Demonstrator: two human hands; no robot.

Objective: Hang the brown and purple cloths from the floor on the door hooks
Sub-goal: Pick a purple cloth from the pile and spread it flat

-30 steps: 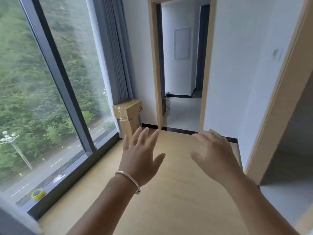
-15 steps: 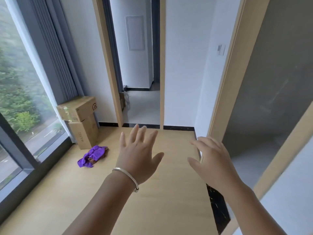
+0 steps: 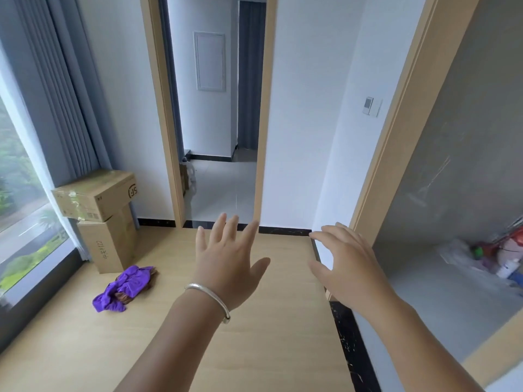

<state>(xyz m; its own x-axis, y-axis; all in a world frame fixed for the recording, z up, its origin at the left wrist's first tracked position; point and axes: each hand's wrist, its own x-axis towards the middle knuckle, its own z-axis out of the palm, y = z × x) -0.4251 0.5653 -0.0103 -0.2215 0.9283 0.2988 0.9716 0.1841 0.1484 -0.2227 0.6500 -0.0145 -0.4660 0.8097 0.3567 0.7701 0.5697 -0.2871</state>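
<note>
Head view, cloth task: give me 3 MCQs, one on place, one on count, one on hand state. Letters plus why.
1. Where do the cloths lie?
A. On the floor by the stacked boxes
B. On a door hook
C. In the left hand

2. How many cardboard boxes are stacked by the window?
A. One
B. Two
C. Four

3. What state are the hands in?
A. Both hold cloths
B. Only the right grips a cloth
C. Both open, holding nothing

Key:
1 A: the purple cloth, with the brown cloth bunched under it, lies on the floor beside the lower box.
2 B: the upper box sits on the lower one.
3 C: left hand and right hand show spread fingers, nothing held.
</note>
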